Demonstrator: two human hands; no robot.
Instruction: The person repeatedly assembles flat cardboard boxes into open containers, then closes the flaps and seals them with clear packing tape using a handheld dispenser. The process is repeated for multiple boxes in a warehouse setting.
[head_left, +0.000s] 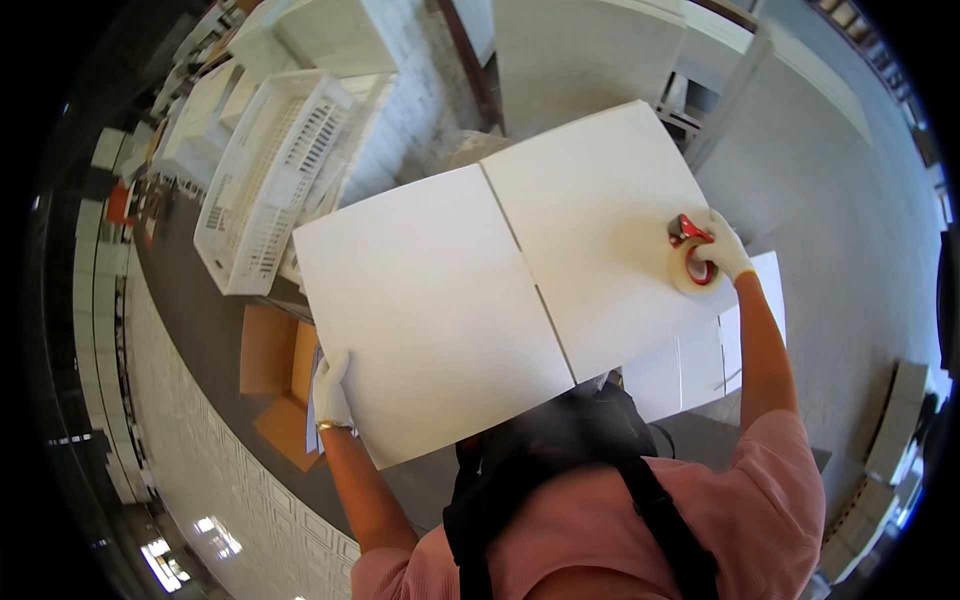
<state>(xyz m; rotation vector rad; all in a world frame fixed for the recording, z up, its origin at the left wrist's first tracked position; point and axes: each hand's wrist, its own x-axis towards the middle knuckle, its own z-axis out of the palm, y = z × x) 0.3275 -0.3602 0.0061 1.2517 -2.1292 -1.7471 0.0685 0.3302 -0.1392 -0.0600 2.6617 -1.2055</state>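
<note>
A flat white cardboard carton point(430, 310) is stretched out in front of me, tilted, with slits along a line across its middle. At its left edge, my gloved left hand point(332, 392) is closed on the board, thumb over the top face and the other fingers mostly hidden. My gloved right hand point(725, 248) grips a red tape dispenser point(688, 230) carrying a roll of clear tape, by the carton's right edge. Whether that hand also pinches the board, I cannot tell.
A white plastic crate point(265, 185) stands far left. Below it is an open brown cardboard box point(270, 365). More white board point(655, 375) lies under the carton at right. Large pale panels point(590, 65) stand at the back. A black bag point(550, 440) hangs at my front.
</note>
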